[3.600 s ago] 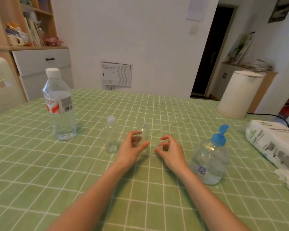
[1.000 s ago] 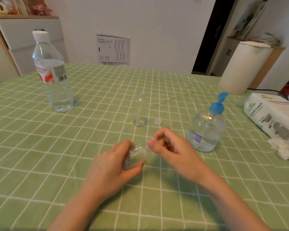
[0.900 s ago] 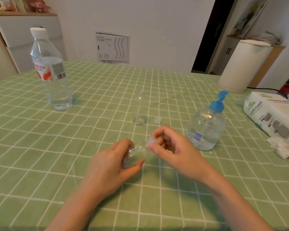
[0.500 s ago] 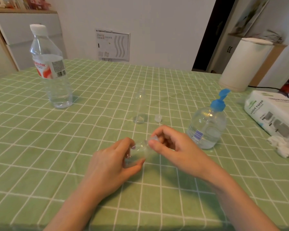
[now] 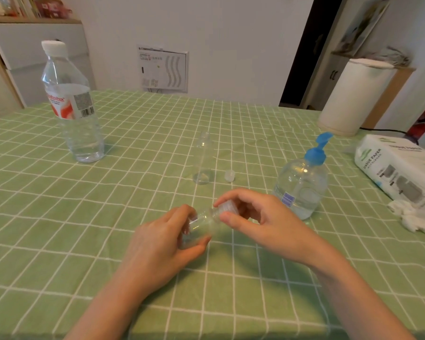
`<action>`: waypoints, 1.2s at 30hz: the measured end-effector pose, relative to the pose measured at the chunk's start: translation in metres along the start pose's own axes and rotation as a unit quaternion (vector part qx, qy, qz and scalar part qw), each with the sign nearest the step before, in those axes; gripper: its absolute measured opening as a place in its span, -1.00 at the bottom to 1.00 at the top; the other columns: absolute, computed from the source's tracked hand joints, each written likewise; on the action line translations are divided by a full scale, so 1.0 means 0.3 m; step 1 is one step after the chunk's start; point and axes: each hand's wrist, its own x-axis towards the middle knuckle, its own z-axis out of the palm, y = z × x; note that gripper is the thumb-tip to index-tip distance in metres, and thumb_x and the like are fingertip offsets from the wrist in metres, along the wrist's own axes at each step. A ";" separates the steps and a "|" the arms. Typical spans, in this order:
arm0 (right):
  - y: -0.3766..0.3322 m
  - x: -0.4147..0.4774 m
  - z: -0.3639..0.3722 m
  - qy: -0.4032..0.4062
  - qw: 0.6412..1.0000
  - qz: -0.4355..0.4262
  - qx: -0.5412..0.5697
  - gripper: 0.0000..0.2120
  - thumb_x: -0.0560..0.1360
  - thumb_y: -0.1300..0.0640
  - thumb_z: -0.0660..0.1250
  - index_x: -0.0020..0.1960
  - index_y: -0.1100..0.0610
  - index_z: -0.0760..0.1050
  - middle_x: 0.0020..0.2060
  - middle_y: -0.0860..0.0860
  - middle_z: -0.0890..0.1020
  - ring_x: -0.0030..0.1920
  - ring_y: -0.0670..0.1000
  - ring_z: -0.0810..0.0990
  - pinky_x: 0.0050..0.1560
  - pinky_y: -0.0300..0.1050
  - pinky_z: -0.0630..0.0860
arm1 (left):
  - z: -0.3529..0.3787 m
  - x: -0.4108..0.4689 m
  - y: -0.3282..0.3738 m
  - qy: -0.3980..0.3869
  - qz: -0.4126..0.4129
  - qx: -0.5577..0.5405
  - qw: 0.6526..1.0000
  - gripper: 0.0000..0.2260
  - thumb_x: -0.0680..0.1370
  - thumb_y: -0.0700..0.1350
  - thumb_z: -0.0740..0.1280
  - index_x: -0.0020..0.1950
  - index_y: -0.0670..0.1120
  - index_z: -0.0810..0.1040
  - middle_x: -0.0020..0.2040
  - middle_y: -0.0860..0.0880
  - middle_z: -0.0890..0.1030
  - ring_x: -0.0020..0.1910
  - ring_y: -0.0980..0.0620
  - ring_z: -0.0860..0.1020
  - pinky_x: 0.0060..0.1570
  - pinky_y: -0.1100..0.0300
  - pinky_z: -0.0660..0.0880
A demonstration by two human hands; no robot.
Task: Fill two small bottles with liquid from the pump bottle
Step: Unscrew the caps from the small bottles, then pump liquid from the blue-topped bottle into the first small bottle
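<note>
Lifted since earlier, small clear plastic bottle [image 5: 203,225] gripped by left hand [image 5: 157,244]; right hand [image 5: 263,223] pinches its ribbed cap [image 5: 227,207].

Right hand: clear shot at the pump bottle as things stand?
Probably yes for the path: the pump bottle stands just beyond the right hand, nothing between. But that hand pinches the cap of the small bottle the left hand holds, so it must let go first.
</note>
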 end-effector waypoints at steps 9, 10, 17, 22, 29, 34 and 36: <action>0.103 0.046 -0.031 0.125 0.988 0.075 0.057 -0.82 0.39 0.20 0.49 -0.10 0.07 0.51 -0.15 0.05 0.67 -0.14 0.03 0.63 -0.01 -0.20 0.56 | 0.015 0.040 0.030 0.025 -0.125 -0.273 0.954 -0.70 0.28 0.27 0.36 -0.13 0.14 0.48 -0.24 -0.02 0.56 -0.42 0.05 0.53 -0.37 0.23 0.55; 0.124 0.057 -0.022 0.130 0.986 0.089 0.052 -0.81 0.39 0.21 0.49 -0.12 0.06 0.49 -0.16 0.03 0.68 -0.13 0.00 0.63 0.00 -0.20 0.57 | 0.015 0.044 0.033 0.028 -0.134 -0.293 0.946 -0.70 0.27 0.26 0.37 -0.13 0.13 0.48 -0.26 -0.06 0.56 -0.38 -0.03 0.55 -0.34 0.17 0.58; 0.223 0.107 0.028 0.137 0.983 0.120 -0.018 -0.72 0.44 0.12 0.45 0.10 -0.06 0.48 0.02 -0.14 0.66 -0.01 -0.23 0.58 -0.08 -0.54 0.42 | 0.006 0.044 0.032 0.032 -0.159 -0.341 0.926 -0.59 0.27 0.21 0.34 -0.01 0.00 0.49 -0.15 -0.16 0.57 -0.22 -0.17 0.58 -0.26 0.16 0.60; 0.233 0.110 0.038 0.112 0.982 0.121 -0.094 -0.57 0.44 0.07 0.45 0.28 -0.02 0.45 0.17 -0.11 0.62 0.11 -0.22 0.51 -0.05 -0.53 0.29 | 0.003 0.047 0.035 0.026 -0.170 -0.355 0.919 -0.61 0.31 0.17 0.31 0.01 -0.04 0.50 -0.10 -0.14 0.58 -0.23 -0.08 0.59 -0.30 0.33 0.53; 0.163 0.054 -0.003 0.149 0.981 0.104 -0.069 -0.73 0.49 0.02 0.39 0.17 -0.13 0.47 0.04 -0.20 0.58 -0.01 -0.32 0.49 -0.06 -0.49 0.35 | -0.005 0.064 0.073 0.005 -0.158 -0.398 0.904 -0.67 0.35 0.14 0.28 0.05 0.05 0.45 -0.13 -0.15 0.55 -0.32 0.09 0.58 -0.33 0.31 0.52; 0.082 -0.052 -0.120 0.166 0.981 0.085 -0.058 -0.85 0.51 0.16 0.37 -0.06 -0.10 0.56 -0.15 -0.08 0.67 -0.11 -0.10 0.63 -0.08 -0.35 0.53 | 0.015 0.150 0.176 -0.043 -0.115 -0.430 0.894 -0.63 0.36 0.14 0.31 0.07 -0.01 0.43 -0.12 -0.16 0.55 -0.33 0.07 0.58 -0.31 0.33 0.52; 0.066 -0.088 -0.174 0.160 0.979 0.104 -0.068 -0.87 0.51 0.17 0.36 -0.10 -0.06 0.59 -0.21 -0.02 0.69 -0.18 -0.04 0.65 -0.07 -0.21 0.57 | 0.037 0.201 0.223 -0.065 -0.112 -0.421 0.898 -0.68 0.41 0.11 0.33 0.07 0.00 0.44 -0.08 -0.18 0.58 -0.32 0.06 0.60 -0.32 0.31 0.54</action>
